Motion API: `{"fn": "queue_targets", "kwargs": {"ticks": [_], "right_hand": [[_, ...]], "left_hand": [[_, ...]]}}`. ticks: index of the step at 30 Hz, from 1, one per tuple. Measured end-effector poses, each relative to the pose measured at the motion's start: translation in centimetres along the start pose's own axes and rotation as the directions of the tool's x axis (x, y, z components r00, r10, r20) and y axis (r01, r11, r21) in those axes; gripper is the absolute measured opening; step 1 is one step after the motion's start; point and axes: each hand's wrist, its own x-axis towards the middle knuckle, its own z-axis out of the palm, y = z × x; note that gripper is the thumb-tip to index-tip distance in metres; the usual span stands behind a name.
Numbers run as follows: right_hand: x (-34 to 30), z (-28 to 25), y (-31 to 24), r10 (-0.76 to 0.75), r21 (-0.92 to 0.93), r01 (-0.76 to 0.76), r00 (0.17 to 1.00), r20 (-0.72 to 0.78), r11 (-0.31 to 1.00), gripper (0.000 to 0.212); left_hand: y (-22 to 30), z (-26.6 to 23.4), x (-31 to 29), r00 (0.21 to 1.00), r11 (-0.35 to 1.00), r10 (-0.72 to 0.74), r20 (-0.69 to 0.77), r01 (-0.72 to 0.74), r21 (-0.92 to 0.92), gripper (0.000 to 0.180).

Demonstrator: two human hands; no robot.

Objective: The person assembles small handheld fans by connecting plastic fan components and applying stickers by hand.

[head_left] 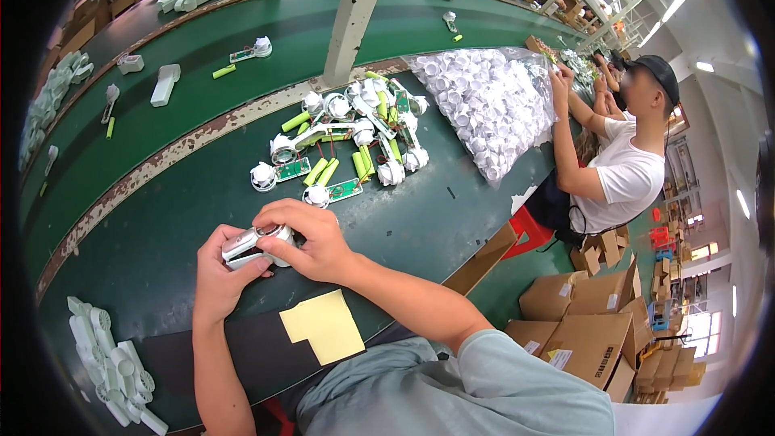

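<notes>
Both of my hands are closed around a white plastic device housing [240, 247] with a rounded end, held just above the dark green bench. My left hand [216, 274] grips its left side, with the thumb along the lower edge. The fingers of my right hand [311, 236] curl over the rounded end, hiding part of it. Beyond my hands lies a pile of small assemblies [355, 125]: white round heads wired to green circuit boards and yellow-green cylindrical batteries. White empty shells [113, 363] are heaped at the lower left.
A clear bag of white round caps [492, 105] lies to the right of the pile. A conveyor belt [202, 105] carries scattered parts behind a metal post [355, 24]. Yellow paper [327, 327] lies near me. A co-worker [617, 153] sits at the right, near cardboard boxes [585, 343].
</notes>
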Motion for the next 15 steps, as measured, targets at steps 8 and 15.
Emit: {"fn": "queue_targets", "kwargs": {"ticks": [8,15], "right_hand": [[0.0,0.9,0.2,0.038,-0.044,-0.036,0.999,0.027,0.998,0.020],[-0.4,-0.8,0.3,0.305,0.047,-0.309,0.949,0.078,0.950,0.019]], "left_hand": [[-0.5,-0.2,-0.4,0.999,0.996,0.015,-0.052,-0.010,0.093,0.036],[-0.5,0.4,0.3,0.995,0.984,0.101,0.009,-0.101,0.149,0.049]]}}
